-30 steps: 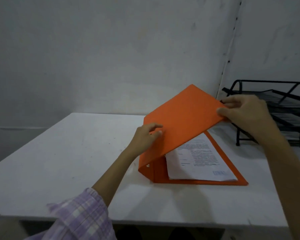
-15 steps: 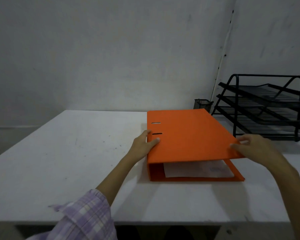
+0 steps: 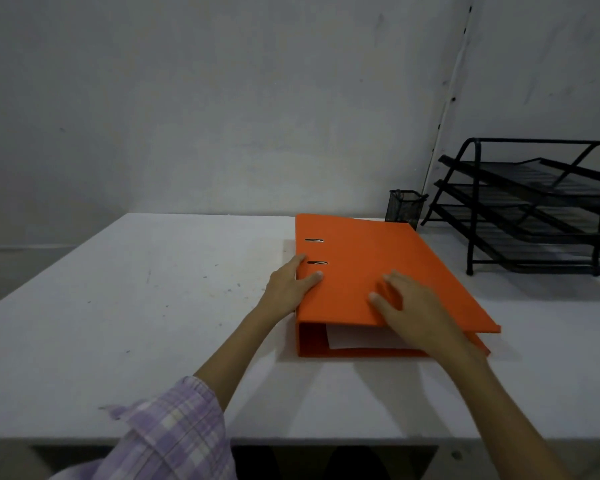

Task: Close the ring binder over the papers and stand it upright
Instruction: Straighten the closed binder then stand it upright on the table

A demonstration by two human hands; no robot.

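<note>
An orange ring binder [image 3: 371, 258] lies flat on the white table [image 3: 153, 306], its cover down over the white papers [image 3: 357, 339], whose edge shows at the near open end. My left hand [image 3: 290, 285] grips the spine edge on the left, thumb on top of the cover, fingers around the side. On the near part of the cover rests my right hand [image 3: 409, 306], palm down with fingers spread, holding nothing.
A black three-tier wire tray rack [image 3: 541, 209] stands at the back right. A small black mesh pen cup [image 3: 404, 209] sits just behind the binder near the wall corner. Grey walls close the table's far side and right side.
The cover came down from half open to flat over the papers. My right hand left the cover's right edge and moved onto the top of the cover. The left hand stayed at the spine.
</note>
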